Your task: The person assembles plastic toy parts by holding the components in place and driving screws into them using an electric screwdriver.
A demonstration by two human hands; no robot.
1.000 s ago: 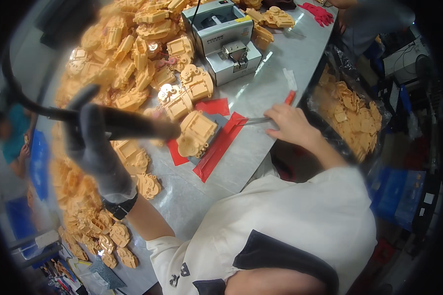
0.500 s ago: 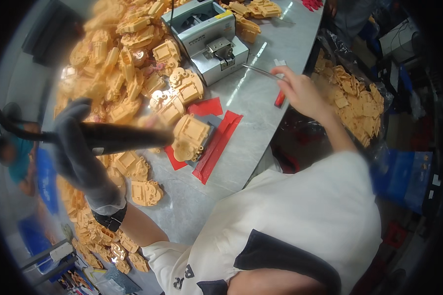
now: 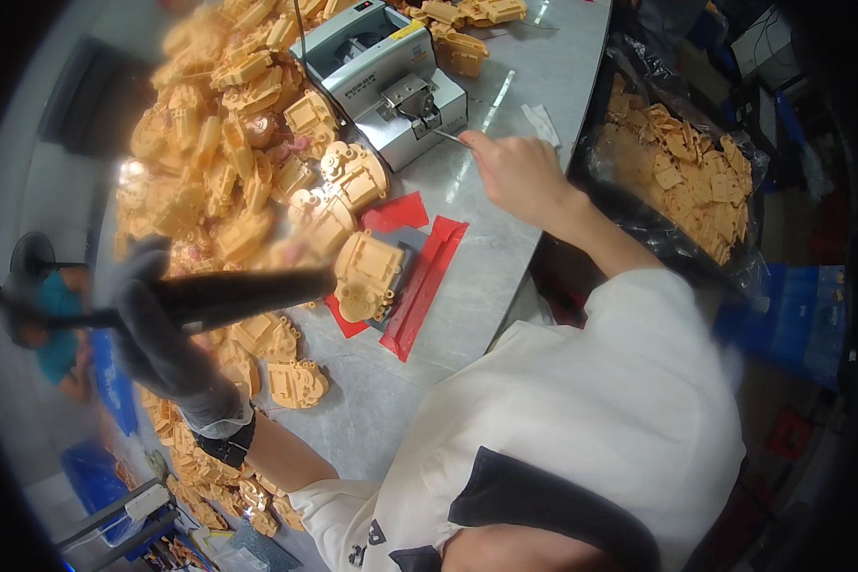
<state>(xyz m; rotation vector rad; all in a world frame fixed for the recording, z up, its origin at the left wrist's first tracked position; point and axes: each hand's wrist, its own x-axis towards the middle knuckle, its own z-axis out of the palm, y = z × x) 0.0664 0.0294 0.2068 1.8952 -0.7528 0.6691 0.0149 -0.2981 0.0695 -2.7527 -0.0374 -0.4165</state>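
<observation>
**Right hand point(image 3: 524, 176) at the machine point(image 3: 405, 91), left hand point(image 3: 162, 338) around the black tool point(image 3: 248, 294)**

Clock positions are read from the part point(image 3: 368, 276) on the pad point(image 3: 411, 255). The bare right hand, at 2 o'clock, has its thumb and fingers pressed together on a thin metal tool point(image 3: 451, 136). The tool points toward 9 o'clock, its far end at the front of the machine; whether it touches there cannot be told. The gloved left hand, between 8 and 9 o'clock, is closed around the black tool, which points toward 3 o'clock. The tool's end lies at the near edge of the part; contact cannot be made out. A cord point(image 3: 86, 319) runs off from its rear toward 9 o'clock, and a black band point(image 3: 225, 445) circles the wrist.

The part, yellow and moulded, lies flat. A long red strip point(image 3: 424, 286) borders the pad at 3 o'clock; 2 shorter red pieces point(image 3: 398, 213) show at 1 and 7 o'clock. The machine, a grey box, stands at 12 o'clock. A white slip point(image 3: 541, 125) lies between 1 and 2 o'clock, just beside the right hand. A heap point(image 3: 214, 176) of similar yellow parts covers the table point(image 3: 377, 410) toward 10 o'clock; a single loose part point(image 3: 297, 383) lies at 7 o'clock. Beyond the table, between 2 and 3 o'clock, a bag point(image 3: 648, 65) holds yellow pieces point(image 3: 677, 172). A person in teal point(image 3: 59, 319) appears at 9 o'clock, blurred.
</observation>
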